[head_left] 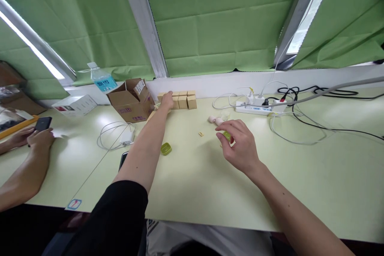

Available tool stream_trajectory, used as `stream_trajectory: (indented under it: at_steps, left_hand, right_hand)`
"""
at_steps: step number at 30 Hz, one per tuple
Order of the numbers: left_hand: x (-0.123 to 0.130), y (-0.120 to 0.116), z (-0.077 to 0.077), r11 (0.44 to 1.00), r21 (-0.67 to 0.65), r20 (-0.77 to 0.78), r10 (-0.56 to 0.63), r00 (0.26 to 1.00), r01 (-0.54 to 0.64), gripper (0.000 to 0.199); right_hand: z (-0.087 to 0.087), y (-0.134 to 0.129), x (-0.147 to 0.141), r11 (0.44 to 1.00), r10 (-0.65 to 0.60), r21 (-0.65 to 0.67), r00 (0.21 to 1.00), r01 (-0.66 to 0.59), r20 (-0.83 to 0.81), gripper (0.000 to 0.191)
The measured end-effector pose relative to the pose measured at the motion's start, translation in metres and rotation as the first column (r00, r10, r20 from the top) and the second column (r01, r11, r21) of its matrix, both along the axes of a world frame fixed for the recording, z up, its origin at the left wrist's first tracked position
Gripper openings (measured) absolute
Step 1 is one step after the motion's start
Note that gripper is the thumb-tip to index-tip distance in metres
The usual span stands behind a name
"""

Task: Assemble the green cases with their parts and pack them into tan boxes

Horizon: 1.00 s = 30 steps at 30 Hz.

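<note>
My left hand reaches far forward to the left end of a row of small brown cardboard boxes. Its fingers are mostly hidden, so I cannot tell whether it grips a box. My right hand is over the table, fingers curved and thumb a little apart from them. Through that gap a green piece shows, apparently behind the hand. Just beyond lie pinkish-white rounded pieces. A small yellow piece rests between my hands. Near my left forearm sits a small green square container.
An open cardboard carton stands at back left, by a bottle with blue liquid and a white box. A white charger with cable lies nearby. A power strip with cables is at back right. Another person's hands hold a phone.
</note>
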<state>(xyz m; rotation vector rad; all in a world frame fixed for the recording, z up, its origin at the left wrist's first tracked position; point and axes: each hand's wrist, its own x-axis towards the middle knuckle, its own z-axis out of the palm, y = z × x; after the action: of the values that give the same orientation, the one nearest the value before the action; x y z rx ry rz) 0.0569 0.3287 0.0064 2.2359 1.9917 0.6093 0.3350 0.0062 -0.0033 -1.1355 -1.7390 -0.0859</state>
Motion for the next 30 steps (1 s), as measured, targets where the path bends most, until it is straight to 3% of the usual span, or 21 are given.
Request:
stream_trajectory:
  at_steps: [5, 8, 13, 18, 21, 25, 30]
  left_hand:
    - [-0.016, -0.02, 0.007, 0.998, 0.018, -0.032, 0.064, 0.997, -0.064, 0.092]
    - [-0.033, -0.043, 0.02, 0.998, 0.035, -0.072, 0.051, 0.996, -0.049, 0.08]
    - [-0.069, -0.108, 0.029, 0.998, -0.048, -0.179, -0.037, 0.983, 0.029, 0.06]
    - [-0.098, -0.152, 0.019, 0.981, -0.121, -0.244, 0.12, 0.962, -0.153, 0.06]
    - [-0.098, -0.155, 0.005, 0.944, -0.192, -0.242, 0.218, 0.946, -0.267, 0.073]
    - [-0.084, -0.154, -0.011, 0.932, -0.227, -0.222, 0.235, 0.946, -0.284, 0.074]
    - [-0.074, -0.189, -0.004, 0.951, -0.152, -0.21, 0.235, 0.949, -0.27, 0.072]
  right_hand:
    - [-0.002, -0.002, 0.0, 0.998, -0.035, 0.049, 0.995, 0.031, 0.097, 0.013]
    - [-0.001, -0.004, 0.0, 0.998, -0.047, 0.053, 0.988, 0.039, 0.144, 0.014]
    - [-0.005, -0.005, -0.003, 0.997, -0.042, -0.057, 0.974, 0.056, 0.222, 0.02]
    - [-0.018, -0.007, -0.017, 0.986, -0.01, -0.15, 0.928, 0.07, 0.372, 0.023]
    - [-0.026, -0.011, -0.028, 0.979, 0.045, -0.199, 0.89, 0.052, 0.454, 0.021]
    - [-0.031, -0.016, -0.038, 0.96, 0.11, -0.278, 0.852, 0.043, 0.512, 0.018]
    - [-0.027, -0.017, -0.039, 0.949, 0.112, -0.311, 0.875, 0.046, 0.472, 0.016]
